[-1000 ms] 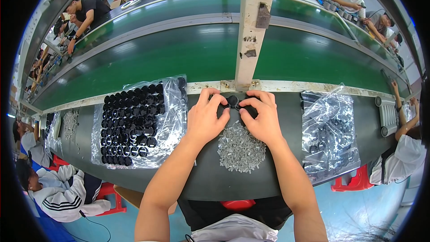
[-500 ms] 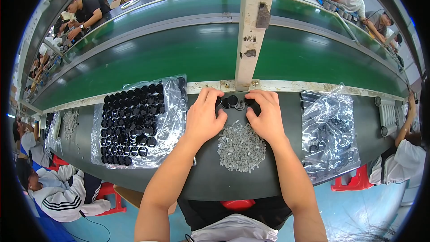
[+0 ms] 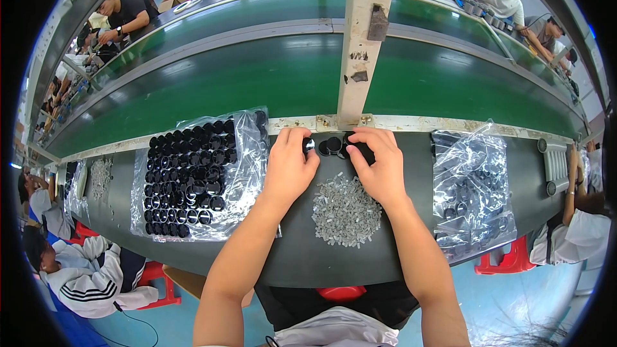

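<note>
My left hand (image 3: 290, 166) is closed on a glossy black round cap (image 3: 308, 145), which shows between thumb and fingertips. Opposite it, my right hand (image 3: 380, 164) curls its fingers and thumb around another black cap (image 3: 348, 138), partly hidden by the fingers. Between the two hands a few more black caps (image 3: 331, 146) stand on the dark grey table, close to its far edge. Just below the hands lies a heap of small clear-grey plastic pieces (image 3: 347, 212), which neither hand touches.
Left of me, rows of black caps (image 3: 186, 177) lie on a clear plastic bag (image 3: 250, 167). A second clear bag with black caps (image 3: 474, 193) lies to the right. Beyond the table's pale rail stands a white post (image 3: 357, 58) before a green conveyor belt (image 3: 257, 77). Co-workers sit on both sides.
My left hand has drawn slightly left with a black cap now visible in its grip. The right fingers have shifted a little left, onto a cap.
</note>
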The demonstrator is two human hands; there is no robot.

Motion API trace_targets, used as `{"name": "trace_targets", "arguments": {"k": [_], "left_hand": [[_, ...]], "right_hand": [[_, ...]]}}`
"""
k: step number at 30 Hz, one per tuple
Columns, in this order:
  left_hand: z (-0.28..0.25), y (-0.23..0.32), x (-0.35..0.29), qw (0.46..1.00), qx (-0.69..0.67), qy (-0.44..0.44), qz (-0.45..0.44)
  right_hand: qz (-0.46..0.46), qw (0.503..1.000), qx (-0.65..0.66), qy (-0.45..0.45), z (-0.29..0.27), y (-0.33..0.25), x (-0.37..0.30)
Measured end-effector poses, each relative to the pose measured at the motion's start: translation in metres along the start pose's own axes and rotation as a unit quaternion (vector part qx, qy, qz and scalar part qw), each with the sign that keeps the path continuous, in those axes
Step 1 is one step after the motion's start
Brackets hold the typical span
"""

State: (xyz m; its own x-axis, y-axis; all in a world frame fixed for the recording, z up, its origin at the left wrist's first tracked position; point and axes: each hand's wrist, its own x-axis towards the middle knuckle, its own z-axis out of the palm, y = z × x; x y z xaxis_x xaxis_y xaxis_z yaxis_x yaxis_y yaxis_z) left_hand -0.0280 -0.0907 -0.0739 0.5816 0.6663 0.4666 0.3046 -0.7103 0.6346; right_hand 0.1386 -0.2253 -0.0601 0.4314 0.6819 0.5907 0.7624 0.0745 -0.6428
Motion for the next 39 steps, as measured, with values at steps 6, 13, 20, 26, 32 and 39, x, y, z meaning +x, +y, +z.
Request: {"name": "trace_targets", "arguments": {"k": [6,13,20,26,32,39], "left_hand": [[-0.001,0.01,0.003,0.998,-0.038,0.025,-0.033],[0.0,0.011,0.003,0.997,-0.055,0.037,-0.036],[0.0,0.012,0.004,0.998,-0.052,0.036,-0.031],[-0.002,0.017,0.004,0.997,-0.06,0.023,-0.039],[-0.003,0.018,0.003,0.997,-0.068,0.015,-0.043],[-0.003,0.018,0.003,0.997,-0.063,0.013,-0.042]], "right_hand": [[-0.04,0.999,0.01,0.0,0.014,-0.002,0.0],[-0.054,0.998,-0.007,-0.026,0.019,-0.003,-0.001],[-0.053,0.998,-0.018,-0.041,0.019,-0.003,-0.001],[-0.049,0.998,-0.017,-0.047,0.019,-0.004,-0.001],[-0.047,0.998,-0.012,-0.047,0.017,-0.007,0.0],[-0.043,0.997,-0.019,-0.055,0.017,-0.009,-0.001]]}}
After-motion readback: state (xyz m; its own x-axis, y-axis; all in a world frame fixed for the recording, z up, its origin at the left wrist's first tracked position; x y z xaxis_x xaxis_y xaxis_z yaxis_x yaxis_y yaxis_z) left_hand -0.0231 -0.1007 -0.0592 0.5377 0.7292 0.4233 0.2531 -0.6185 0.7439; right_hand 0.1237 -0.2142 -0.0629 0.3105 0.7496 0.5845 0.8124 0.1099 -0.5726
